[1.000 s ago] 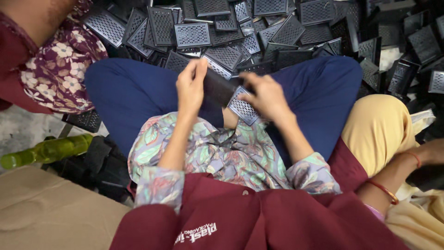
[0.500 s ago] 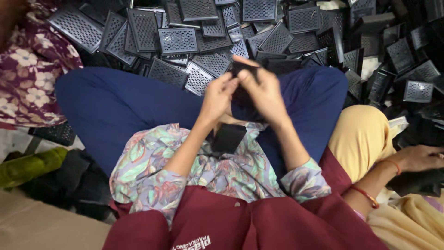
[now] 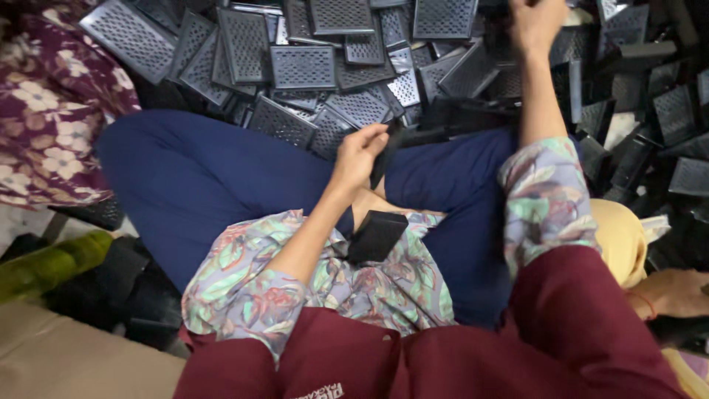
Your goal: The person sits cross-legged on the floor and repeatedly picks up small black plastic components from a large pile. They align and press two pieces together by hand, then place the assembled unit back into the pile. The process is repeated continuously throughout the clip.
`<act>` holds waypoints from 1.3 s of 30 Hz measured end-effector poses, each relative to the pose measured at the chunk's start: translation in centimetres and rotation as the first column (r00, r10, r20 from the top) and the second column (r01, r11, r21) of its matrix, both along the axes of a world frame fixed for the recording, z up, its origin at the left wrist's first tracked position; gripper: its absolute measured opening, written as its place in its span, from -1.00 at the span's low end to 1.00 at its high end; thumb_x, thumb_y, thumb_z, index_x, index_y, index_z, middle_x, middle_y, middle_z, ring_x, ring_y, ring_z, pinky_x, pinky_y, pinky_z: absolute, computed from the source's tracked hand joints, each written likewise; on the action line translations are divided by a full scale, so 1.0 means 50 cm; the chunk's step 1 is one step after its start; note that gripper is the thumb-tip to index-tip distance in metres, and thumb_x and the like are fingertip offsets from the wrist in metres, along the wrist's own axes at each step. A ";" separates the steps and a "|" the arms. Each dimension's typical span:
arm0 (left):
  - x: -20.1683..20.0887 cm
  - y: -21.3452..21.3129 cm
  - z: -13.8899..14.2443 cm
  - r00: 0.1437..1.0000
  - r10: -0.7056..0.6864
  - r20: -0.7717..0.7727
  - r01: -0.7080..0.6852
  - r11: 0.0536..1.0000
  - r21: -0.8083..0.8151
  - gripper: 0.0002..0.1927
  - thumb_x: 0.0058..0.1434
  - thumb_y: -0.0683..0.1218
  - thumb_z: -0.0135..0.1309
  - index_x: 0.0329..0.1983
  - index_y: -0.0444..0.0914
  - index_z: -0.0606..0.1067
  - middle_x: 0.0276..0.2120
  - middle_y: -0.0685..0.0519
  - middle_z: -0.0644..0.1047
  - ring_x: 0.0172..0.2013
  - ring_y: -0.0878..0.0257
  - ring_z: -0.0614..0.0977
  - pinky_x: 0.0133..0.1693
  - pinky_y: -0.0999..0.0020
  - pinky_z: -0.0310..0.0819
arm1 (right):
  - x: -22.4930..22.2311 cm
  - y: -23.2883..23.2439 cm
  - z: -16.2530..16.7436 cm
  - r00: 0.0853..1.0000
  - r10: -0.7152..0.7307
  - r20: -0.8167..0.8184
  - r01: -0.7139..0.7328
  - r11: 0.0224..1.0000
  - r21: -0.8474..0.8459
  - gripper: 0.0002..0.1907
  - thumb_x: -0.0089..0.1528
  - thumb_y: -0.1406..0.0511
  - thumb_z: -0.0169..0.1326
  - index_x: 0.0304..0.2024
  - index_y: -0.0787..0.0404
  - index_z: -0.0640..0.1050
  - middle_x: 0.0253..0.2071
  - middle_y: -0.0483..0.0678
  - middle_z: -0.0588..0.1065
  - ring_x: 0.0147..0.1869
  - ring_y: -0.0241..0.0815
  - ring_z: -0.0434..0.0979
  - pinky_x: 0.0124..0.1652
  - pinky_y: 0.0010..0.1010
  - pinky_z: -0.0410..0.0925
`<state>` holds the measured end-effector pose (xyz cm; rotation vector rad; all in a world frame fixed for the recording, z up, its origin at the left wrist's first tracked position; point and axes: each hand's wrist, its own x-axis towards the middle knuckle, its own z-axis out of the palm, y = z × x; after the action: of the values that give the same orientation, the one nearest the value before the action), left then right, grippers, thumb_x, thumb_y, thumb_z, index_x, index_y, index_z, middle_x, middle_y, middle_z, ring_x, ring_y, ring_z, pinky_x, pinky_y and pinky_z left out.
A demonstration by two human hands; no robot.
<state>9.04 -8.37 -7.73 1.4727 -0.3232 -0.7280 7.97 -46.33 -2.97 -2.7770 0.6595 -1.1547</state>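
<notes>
While the person sat cross-legged in dark blue trousers (image 3: 199, 177), a heap of black perforated grille panels (image 3: 303, 66) covered the floor ahead, panels overlapping at all angles from the upper left across to the right edge. Darker solid black parts (image 3: 635, 55) lay mixed in at upper right. One small black block (image 3: 377, 235) rested in the lap on the patterned tunic, just below the left wrist and not touched by either hand. A green bottle (image 3: 52, 262) lay on its side at lower left, well apart from the hands. Another person's floral garment (image 3: 44, 111) filled the left edge; a second co-worker's hand (image 3: 676, 292) with a red wrist thread rested at the right edge, near the yellow fabric.

Left hand (image 3: 360, 154): forearm raised from the lap, hand above the gap between the knees, fingers curled and pinched around a narrow black piece (image 3: 384, 159) held edge-on to the camera. The piece stood roughly upright, its lower end free over the trousers; its shape could not be resolved further.

Right hand (image 3: 535, 22): arm stretched forward and up, sleeve slid to the elbow, hand at the top edge over the heap. Fingers were bent down into the dark parts; whether they gripped anything could not be told, partly cut by the frame.

No container was visible; the panels lay loose.
</notes>
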 end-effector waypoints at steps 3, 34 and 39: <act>-0.004 -0.008 0.003 1.000 -0.001 -0.017 0.003 0.994 0.111 -0.74 0.29 -0.10 0.16 0.01 -0.26 0.60 -0.31 0.05 0.68 -0.31 0.34 0.64 -0.22 0.41 0.51 | 0.009 0.069 0.065 0.987 0.061 0.147 -0.120 0.892 0.436 -0.76 0.24 0.36 0.28 -0.48 0.40 0.60 -0.58 0.00 0.59 -0.52 -0.20 0.65 -0.43 -0.39 0.46; 0.034 0.002 -0.023 0.907 0.189 -0.376 -0.368 0.790 -0.491 -0.57 0.28 -0.29 -0.09 0.24 -0.36 0.42 0.09 -0.06 0.54 0.14 0.19 0.57 0.19 0.34 0.45 | -0.091 0.613 0.195 0.758 0.650 -0.056 -0.399 0.529 0.749 -0.27 0.47 0.22 0.05 0.56 0.29 0.04 0.56 0.37 0.13 0.61 0.28 0.19 0.45 -0.16 0.15; 0.009 0.029 0.059 0.953 0.303 0.031 -0.296 0.946 -0.134 -0.61 0.43 -0.15 -0.07 0.31 -0.22 0.37 0.09 0.03 0.56 0.09 0.22 0.60 0.12 0.34 0.50 | -0.078 0.604 0.199 0.808 0.587 -0.051 -0.316 0.506 0.803 -0.22 0.41 0.19 0.03 0.57 0.28 0.02 0.44 0.27 0.25 0.53 0.13 0.24 0.45 -0.28 0.14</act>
<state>9.50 -6.95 -4.76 1.3810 -0.1756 -0.4172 4.09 -16.14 6.97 -2.1371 0.2613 -0.1875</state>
